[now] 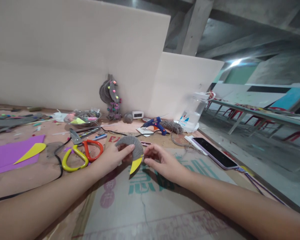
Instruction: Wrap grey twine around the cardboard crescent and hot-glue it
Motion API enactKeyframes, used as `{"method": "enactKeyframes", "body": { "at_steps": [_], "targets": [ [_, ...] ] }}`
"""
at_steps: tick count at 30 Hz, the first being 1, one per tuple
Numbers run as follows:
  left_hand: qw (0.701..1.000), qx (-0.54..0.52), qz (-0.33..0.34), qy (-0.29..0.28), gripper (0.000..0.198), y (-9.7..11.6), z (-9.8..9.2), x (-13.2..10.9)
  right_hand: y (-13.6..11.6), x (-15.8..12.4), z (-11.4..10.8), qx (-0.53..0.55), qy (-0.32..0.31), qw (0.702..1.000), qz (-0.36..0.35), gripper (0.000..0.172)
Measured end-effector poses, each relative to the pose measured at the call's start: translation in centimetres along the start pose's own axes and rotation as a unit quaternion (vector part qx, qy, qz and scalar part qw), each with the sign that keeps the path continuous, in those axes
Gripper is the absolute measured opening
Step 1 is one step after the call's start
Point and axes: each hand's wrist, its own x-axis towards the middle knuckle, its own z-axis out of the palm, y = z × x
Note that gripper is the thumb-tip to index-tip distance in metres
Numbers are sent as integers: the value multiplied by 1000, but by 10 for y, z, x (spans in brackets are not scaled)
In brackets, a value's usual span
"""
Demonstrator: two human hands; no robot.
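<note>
A crescent-shaped piece point(137, 148), wound in grey yarn over most of its length with a bare yellow tip, is held up above the cardboard. My left hand point(115, 155) grips its wrapped part, thumb in front and fingers behind. Close against its right edge, where the winding meets the yellow, my right hand point(162, 163) pinches what looks like the grey yarn strand, mostly hidden by the fingers. A thin strand point(144, 208) trails over the printed cardboard sheet point(120, 213) below.
Scissors with yellow and red handles point(75, 160), purple sheets point(12, 151) and a yellow cutout point(32, 152) lie left. Behind are a blue glue gun point(153, 123), grey yarn skein point(171, 126), bowl of pompoms point(83, 118) and decorated hanging piece point(111, 96). A phone point(215, 152) lies right.
</note>
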Motion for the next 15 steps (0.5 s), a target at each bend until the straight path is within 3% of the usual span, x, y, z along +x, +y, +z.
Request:
{"method": "enactKeyframes", "body": {
  "at_steps": [15],
  "targets": [
    [999, -42, -19, -6, 27, 3, 2, -3, 4, 4, -1, -38, 29, 998, 45, 17]
  ]
}}
